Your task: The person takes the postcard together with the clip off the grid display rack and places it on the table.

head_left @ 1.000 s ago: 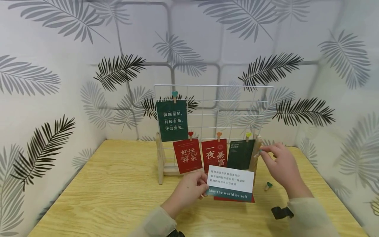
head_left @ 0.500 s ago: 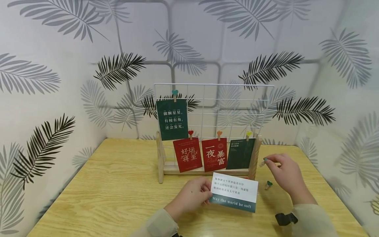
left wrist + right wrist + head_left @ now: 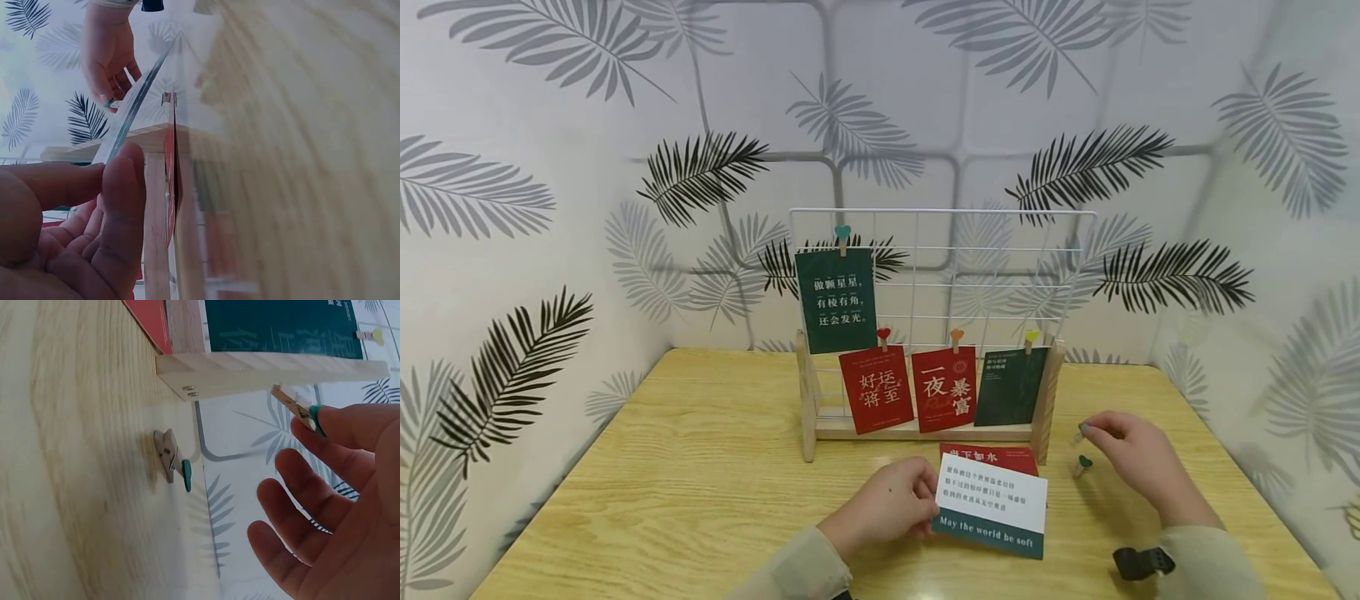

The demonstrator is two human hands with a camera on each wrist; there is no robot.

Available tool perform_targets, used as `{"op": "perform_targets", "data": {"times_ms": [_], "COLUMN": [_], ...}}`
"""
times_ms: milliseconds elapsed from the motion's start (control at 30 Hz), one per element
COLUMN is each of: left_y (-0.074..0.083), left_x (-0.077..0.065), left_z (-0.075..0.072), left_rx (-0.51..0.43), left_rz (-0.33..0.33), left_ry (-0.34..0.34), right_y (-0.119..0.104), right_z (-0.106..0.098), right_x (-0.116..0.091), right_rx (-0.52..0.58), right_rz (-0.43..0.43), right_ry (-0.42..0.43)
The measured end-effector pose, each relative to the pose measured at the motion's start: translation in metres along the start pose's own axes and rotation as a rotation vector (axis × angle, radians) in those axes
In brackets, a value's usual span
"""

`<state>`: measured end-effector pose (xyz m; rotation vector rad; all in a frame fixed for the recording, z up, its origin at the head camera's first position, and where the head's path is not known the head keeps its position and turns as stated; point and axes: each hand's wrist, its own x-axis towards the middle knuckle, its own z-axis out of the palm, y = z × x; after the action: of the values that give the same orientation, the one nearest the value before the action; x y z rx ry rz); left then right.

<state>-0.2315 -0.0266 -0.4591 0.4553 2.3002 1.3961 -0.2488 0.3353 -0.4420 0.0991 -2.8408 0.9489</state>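
Note:
My left hand (image 3: 891, 504) pinches the left edge of a white and green card (image 3: 992, 487), held above the table. In the left wrist view, the thumb and a finger close on this card, seen nearly edge-on. Between thumb and forefinger, my right hand (image 3: 1142, 462) pinches a small wooden clothespin (image 3: 292, 403) with a teal end; its other fingers are loosely bent. Below that hand, a second clothespin (image 3: 167, 455) with a dark green heart (image 3: 1084, 460) lies on the table. Partly hidden behind the white card is a red card (image 3: 1000, 457).
Beyond the hands stands a white wire grid (image 3: 932, 248) in a wooden base (image 3: 880, 429). Clipped to it are a large green card (image 3: 835, 333), two red cards (image 3: 876, 417) and a darker green card (image 3: 1009, 400). Leaf-patterned walls (image 3: 737, 83) enclose the wooden table (image 3: 685, 467).
My right hand has moved down and toward me from beside the rack, carrying the clothespin. The left hand has lowered the white card, and more of the red card behind it now shows.

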Motion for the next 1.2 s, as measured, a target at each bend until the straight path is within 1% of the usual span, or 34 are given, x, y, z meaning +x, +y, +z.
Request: {"op": "perform_targets", "data": {"times_ms": [167, 233, 400, 533, 700, 933, 1067, 1200], "left_y": [-0.001, -0.001, -0.001, -0.001, 0.0, 0.001, -0.002, -0.005], "left_x": [-0.001, -0.002, -0.004, -0.005, -0.007, -0.005, -0.004, -0.003], "left_z": [0.002, 0.002, 0.005, 0.008, 0.012, 0.017, 0.019, 0.018], "left_rx": [-0.027, -0.025, -0.004, 0.017, 0.031, 0.035, 0.026, 0.023], "left_rz": [-0.048, -0.057, -0.059, -0.059, -0.079, -0.098, -0.089, -0.08], "left_ry": [-0.035, -0.043, -0.081, -0.126, -0.169, -0.185, -0.194, -0.198], "right_y": [0.011, 0.016, 0.03, 0.041, 0.049, 0.048, 0.049, 0.05], "right_z": [-0.003, -0.004, -0.004, 0.0, 0.005, 0.001, 0.001, 0.004], "right_x": [-0.001, -0.002, -0.002, -0.002, -0.001, -0.001, -0.002, 0.0], "right_rx": [0.019, 0.017, 0.004, -0.007, -0.049, -0.064, -0.055, -0.049], "right_rz": [0.055, 0.073, 0.08, 0.085, 0.079, 0.106, 0.122, 0.133], "right_ry": [-0.106, -0.134, -0.169, -0.195, -0.21, -0.221, -0.211, -0.199]}}
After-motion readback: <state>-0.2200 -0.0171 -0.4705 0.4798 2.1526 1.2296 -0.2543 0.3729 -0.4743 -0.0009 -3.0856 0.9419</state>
